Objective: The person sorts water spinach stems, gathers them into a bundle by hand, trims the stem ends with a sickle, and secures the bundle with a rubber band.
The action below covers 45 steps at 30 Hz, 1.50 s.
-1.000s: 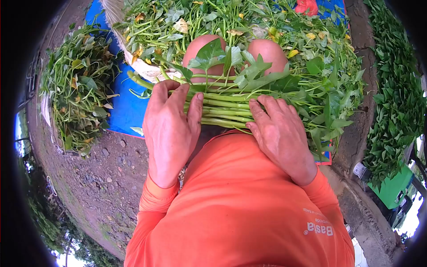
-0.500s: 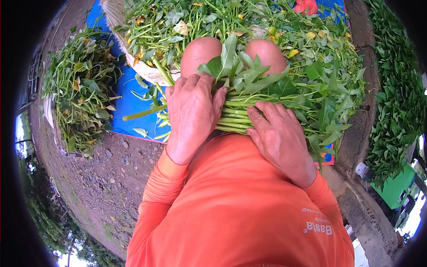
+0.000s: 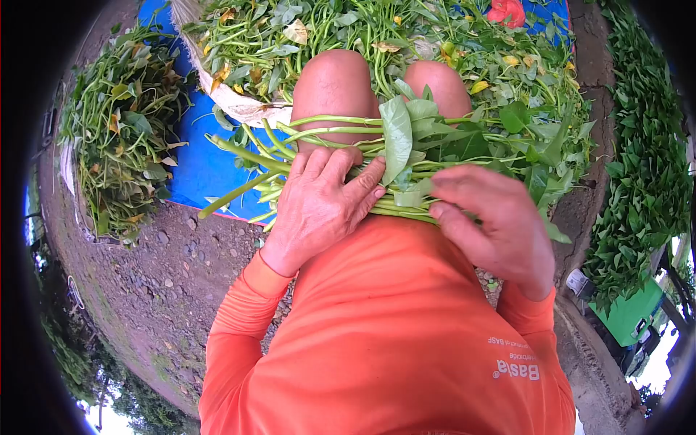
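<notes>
A bunch of water spinach (image 3: 290, 138) lies across my lap, its cut stems pointing left and its leaves to the right. My left hand (image 3: 326, 188) presses over the stems and grips the bunch, thumb toward the middle. Slightly blurred, my right hand (image 3: 493, 217) is at the bunch's leafy side, thumb and fingers curled at a small leaf (image 3: 413, 196). A broad pale-green leaf (image 3: 396, 138) stands up between the two hands. Several loose stems spread above my left hand, over my knee (image 3: 333, 87).
Beyond my knees, a large heap of water spinach (image 3: 275, 43) with yellowed leaves covers a blue tarp (image 3: 210, 170) and pale sacking. Another pile (image 3: 123, 145) stands left on gravelly ground (image 3: 181, 268). Leafy greens (image 3: 645, 145) line the right, near a green box (image 3: 627, 312).
My right hand has lifted off the stems and moved right, its fingers curling. My left hand has shifted slightly down. Several stems now spread out above it, and the upright leaf has moved.
</notes>
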### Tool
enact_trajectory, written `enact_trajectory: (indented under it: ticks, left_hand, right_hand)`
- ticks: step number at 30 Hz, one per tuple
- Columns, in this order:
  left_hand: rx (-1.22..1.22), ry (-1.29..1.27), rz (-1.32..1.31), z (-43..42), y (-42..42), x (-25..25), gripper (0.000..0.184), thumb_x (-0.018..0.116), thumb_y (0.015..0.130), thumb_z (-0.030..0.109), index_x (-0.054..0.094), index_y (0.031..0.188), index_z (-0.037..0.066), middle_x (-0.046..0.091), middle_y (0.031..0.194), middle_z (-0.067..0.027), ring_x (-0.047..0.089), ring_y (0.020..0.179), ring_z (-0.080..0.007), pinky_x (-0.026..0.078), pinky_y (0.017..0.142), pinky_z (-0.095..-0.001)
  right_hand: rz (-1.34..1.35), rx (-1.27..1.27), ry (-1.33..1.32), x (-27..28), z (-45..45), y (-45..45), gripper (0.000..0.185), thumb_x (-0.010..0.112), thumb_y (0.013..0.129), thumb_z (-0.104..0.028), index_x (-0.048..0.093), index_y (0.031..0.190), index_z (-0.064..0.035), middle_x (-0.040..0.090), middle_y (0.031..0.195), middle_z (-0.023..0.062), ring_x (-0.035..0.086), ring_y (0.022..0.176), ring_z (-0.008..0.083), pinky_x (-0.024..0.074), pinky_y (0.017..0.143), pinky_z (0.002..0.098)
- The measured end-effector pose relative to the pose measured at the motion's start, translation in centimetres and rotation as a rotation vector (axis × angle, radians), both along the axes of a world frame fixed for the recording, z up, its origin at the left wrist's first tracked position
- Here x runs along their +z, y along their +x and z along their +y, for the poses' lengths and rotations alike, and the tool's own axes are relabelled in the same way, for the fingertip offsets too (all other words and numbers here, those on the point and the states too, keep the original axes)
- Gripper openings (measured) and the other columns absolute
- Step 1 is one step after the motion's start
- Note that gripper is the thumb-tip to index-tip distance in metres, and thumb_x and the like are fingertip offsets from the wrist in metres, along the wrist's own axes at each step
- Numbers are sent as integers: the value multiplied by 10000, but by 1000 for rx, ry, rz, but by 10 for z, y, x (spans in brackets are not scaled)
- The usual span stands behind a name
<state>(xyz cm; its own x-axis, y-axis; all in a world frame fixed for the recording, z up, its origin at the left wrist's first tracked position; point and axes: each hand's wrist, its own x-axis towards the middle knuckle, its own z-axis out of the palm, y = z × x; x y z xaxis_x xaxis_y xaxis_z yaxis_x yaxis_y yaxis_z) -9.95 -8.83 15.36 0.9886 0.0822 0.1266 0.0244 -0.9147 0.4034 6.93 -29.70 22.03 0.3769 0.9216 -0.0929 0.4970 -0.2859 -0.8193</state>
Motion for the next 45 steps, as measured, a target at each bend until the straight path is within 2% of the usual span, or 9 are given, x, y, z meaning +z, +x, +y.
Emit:
enact_trajectory:
  ticks: [4, 12, 30, 33, 36, 39, 42, 44, 45]
  left_hand:
    - [-4, 0, -12, -1, -3, -2, 355, 814, 889, 263, 783, 1228, 164, 623, 1125, -93, 586, 979, -322, 476, 830, -455]
    - [52, 1, -91, -6, -11, -11, 338, 787, 913, 300, 773, 1216, 152, 609, 1069, -55, 581, 945, -272, 477, 813, -436]
    - [87, -101, -278, -7, -16, -16, 306, 894, 791, 153, 769, 1053, 57, 733, 1053, -88, 688, 916, -292, 546, 779, -410]
    - [95, -99, -273, -7, -17, -15, 300, 894, 790, 152, 772, 1047, 56, 730, 1043, -86, 687, 916, -291, 546, 784, -410]
    - [94, -102, -267, -7, -15, -14, 297, 887, 801, 155, 777, 1059, 59, 725, 1029, -78, 683, 911, -283, 542, 777, -409]
    - [92, -102, -228, -7, -13, -9, 282, 868, 829, 161, 782, 1079, 64, 715, 1007, -69, 676, 894, -274, 533, 760, -410]
    - [115, -119, -173, -6, -10, -4, 265, 842, 863, 168, 782, 1098, 61, 701, 981, -73, 668, 875, -281, 523, 748, -410]
    - [136, -131, -119, -5, -7, 2, 260, 826, 882, 171, 778, 1107, 51, 694, 971, -84, 666, 873, -297, 520, 753, -419]
    - [153, -134, -86, -6, -3, 6, 260, 820, 889, 172, 776, 1110, 43, 693, 970, -92, 667, 878, -308, 520, 762, -427]
  right_hand:
    - [-29, -20, 324, 24, 51, 14, 168, 744, 866, -3, 754, 1032, 26, 767, 1024, 155, 738, 894, 331, 585, 802, 393]
    - [-470, 329, 39, -62, 105, 32, 111, 678, 835, -60, 775, 881, -33, 668, 888, 143, 678, 915, 340, 560, 825, 473]
    - [-536, 637, 44, -75, 143, 24, 122, 692, 821, -114, 752, 862, -15, 730, 875, 156, 715, 961, 334, 582, 853, 451]
    - [-493, 607, 73, -90, 143, 27, 251, 676, 818, -103, 824, 1021, -94, 672, 876, 109, 644, 868, 313, 544, 814, 449]
    - [-274, 584, -9, -92, 143, 35, 228, 689, 852, -103, 818, 1038, -82, 674, 870, 100, 654, 878, 302, 539, 822, 428]
    - [-21, 433, 215, -95, 135, 44, 155, 722, 894, -129, 804, 1005, -57, 679, 878, 95, 674, 908, 263, 536, 834, 364]
    - [162, 103, 42, -34, 123, 75, 158, 760, 927, -89, 767, 1064, -9, 706, 1073, 118, 682, 962, 211, 540, 884, 330]
    - [-40, -27, 269, -26, 108, 114, 245, 706, 949, -174, 753, 1122, -7, 723, 1115, 176, 700, 932, 333, 560, 862, 437]
    - [-328, -62, 276, -13, 105, 114, 254, 718, 952, -148, 741, 1161, -5, 712, 1169, 170, 690, 984, 317, 548, 916, 421]
